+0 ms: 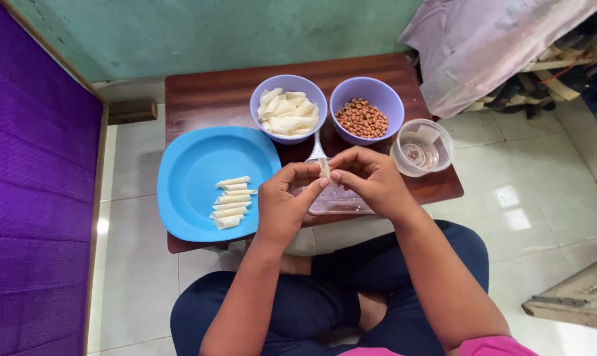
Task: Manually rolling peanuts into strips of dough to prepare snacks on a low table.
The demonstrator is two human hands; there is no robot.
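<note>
My left hand [282, 201] and my right hand [371, 178] meet over the low wooden table [206, 95], both pinching a small pale wrapper piece [325, 169] between their fingertips. Under the hands lies a clear plastic tray [338, 204] with a spoon [316, 153] resting on it. A blue plate [193, 171] to the left carries several rolled pale wrappers [231, 202]. Behind the hands stand a purple bowl [288, 86] of loose wrapper pieces and a purple bowl of peanuts [363, 117].
A clear plastic cup [422, 146] with a little water stands at the table's right edge. A purple mattress [34, 198] runs along the left. A pink cloth [489, 39] covers clutter at the upper right. White floor tiles [542, 198] surround my crossed legs.
</note>
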